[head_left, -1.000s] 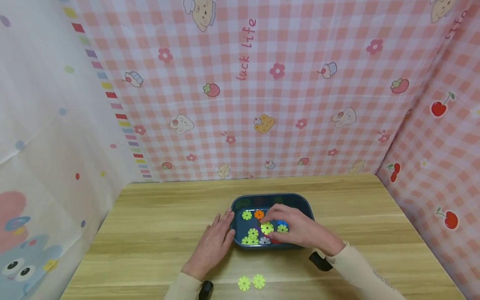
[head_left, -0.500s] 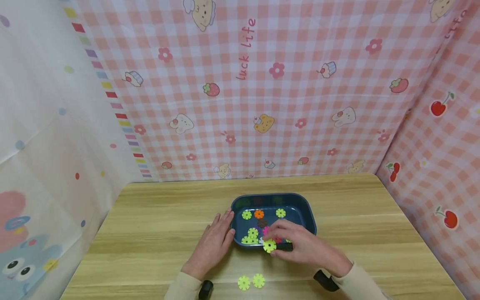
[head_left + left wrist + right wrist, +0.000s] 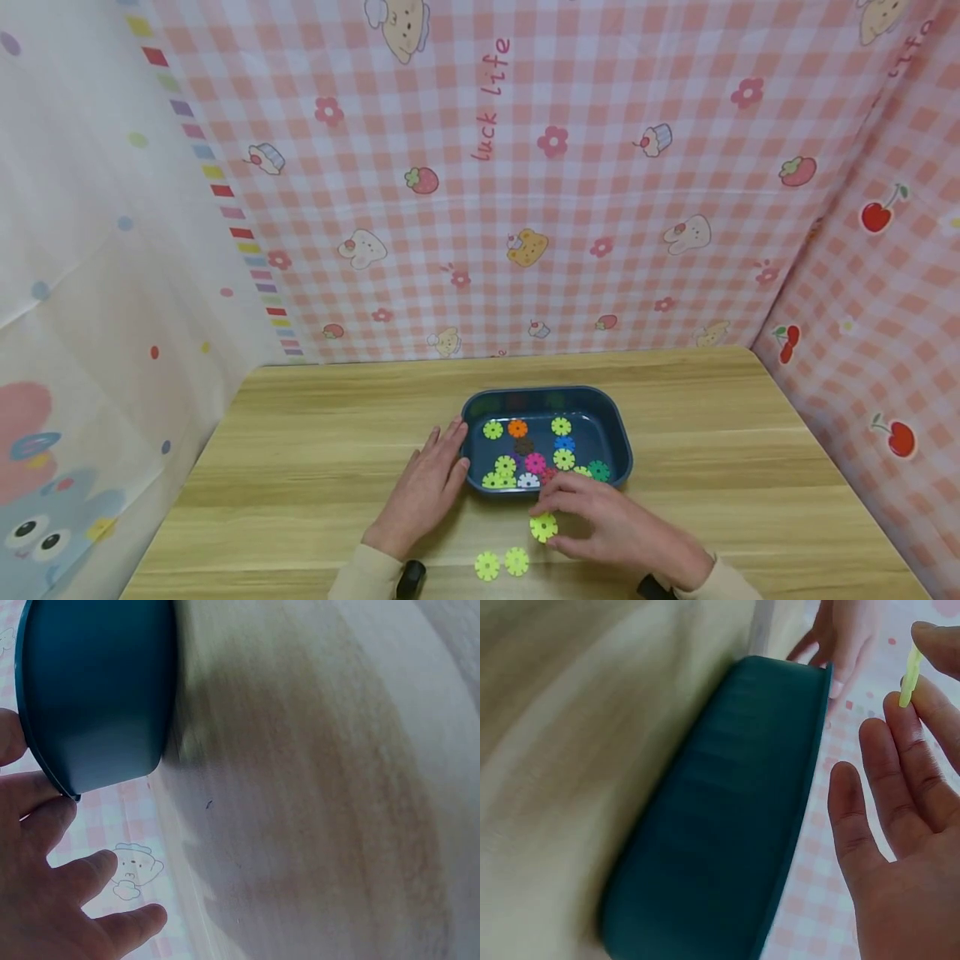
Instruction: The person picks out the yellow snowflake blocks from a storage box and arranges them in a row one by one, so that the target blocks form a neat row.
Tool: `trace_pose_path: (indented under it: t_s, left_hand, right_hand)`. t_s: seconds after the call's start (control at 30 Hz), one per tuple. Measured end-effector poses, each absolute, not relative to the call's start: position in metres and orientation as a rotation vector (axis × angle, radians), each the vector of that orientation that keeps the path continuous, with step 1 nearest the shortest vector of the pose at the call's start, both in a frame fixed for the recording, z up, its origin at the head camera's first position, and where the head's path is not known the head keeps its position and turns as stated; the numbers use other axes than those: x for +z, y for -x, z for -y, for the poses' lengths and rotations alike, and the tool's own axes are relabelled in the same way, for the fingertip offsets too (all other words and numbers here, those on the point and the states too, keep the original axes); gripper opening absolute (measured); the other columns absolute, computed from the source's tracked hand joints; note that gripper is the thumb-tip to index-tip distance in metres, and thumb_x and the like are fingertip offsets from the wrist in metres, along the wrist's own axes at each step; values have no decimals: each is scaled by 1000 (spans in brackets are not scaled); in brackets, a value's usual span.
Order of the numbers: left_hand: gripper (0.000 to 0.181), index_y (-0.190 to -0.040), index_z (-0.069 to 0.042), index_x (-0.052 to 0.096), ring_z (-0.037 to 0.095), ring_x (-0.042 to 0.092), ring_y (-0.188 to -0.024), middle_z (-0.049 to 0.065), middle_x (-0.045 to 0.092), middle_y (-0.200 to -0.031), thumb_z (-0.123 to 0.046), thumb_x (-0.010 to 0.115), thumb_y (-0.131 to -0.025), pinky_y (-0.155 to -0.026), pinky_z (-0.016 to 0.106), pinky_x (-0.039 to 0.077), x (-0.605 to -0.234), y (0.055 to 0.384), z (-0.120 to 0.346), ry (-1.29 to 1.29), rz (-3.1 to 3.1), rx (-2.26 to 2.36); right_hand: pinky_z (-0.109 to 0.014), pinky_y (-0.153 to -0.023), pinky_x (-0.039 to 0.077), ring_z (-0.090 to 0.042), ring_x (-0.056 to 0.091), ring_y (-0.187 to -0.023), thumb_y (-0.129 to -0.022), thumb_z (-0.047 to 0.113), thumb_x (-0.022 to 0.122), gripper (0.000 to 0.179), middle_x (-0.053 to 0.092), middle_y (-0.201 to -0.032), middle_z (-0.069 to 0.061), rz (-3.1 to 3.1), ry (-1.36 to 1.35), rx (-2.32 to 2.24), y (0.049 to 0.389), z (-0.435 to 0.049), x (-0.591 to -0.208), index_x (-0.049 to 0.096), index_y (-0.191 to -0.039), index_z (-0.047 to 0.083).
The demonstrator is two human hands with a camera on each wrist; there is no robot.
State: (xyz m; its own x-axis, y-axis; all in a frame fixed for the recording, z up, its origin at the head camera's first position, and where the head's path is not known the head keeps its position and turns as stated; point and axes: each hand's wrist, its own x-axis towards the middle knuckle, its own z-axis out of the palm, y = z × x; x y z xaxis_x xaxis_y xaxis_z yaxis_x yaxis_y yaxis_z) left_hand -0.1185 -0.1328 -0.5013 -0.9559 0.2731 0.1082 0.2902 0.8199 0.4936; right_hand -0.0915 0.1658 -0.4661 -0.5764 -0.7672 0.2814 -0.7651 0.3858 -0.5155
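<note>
Between thumb and fingers, my right hand (image 3: 611, 527) pinches a yellow-green notched plastic disc (image 3: 543, 527) just in front of the dark blue tray (image 3: 626, 450). The right wrist view shows that disc (image 3: 910, 675) edge-on, with the other fingers spread. My left hand (image 3: 422, 487) lies at the tray's left end with straight fingers; its fingertips touch the rim in the left wrist view. Two more yellow-green discs (image 3: 502, 564) lie side by side on the table nearer to me.
Inside the tray lie several notched discs: an orange disc (image 3: 517, 428), a blue disc (image 3: 565, 444), a pink disc (image 3: 535, 463), a white disc (image 3: 528, 481), a green disc (image 3: 599, 471) and several yellow-green ones. Patterned cloth (image 3: 480, 208) stands behind and beside the wooden table (image 3: 337, 417).
My right hand has lifted a yellow-green disc out of the tray and carried it over the front rim towards me. My left hand has stayed at the tray's left end.
</note>
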Motion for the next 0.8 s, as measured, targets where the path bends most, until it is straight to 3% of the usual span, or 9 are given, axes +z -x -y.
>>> trace_pose_path:
  t_s: [0.2,0.8]
  left_hand:
    - [53,-160,-9,40,41,31,-152,5,32,-168,-31,45,-112,-114,70,31,-500,119,132,453,2971,-805]
    - [53,-160,-9,40,42,31,-151,6,33,-167,-31,45,-112,-113,71,32,-503,119,135,487,2955,-783]
  right_hand:
    - [-30,-98,55,-3,58,-110,-96,30,76,26,61,-121,16,-2545,1382,-959,89,-168,-474,74,-121,22]
    - [-23,-93,55,0,57,-106,-101,33,70,26,62,-121,16,-2442,1348,-922,84,-169,-492,72,-125,21]
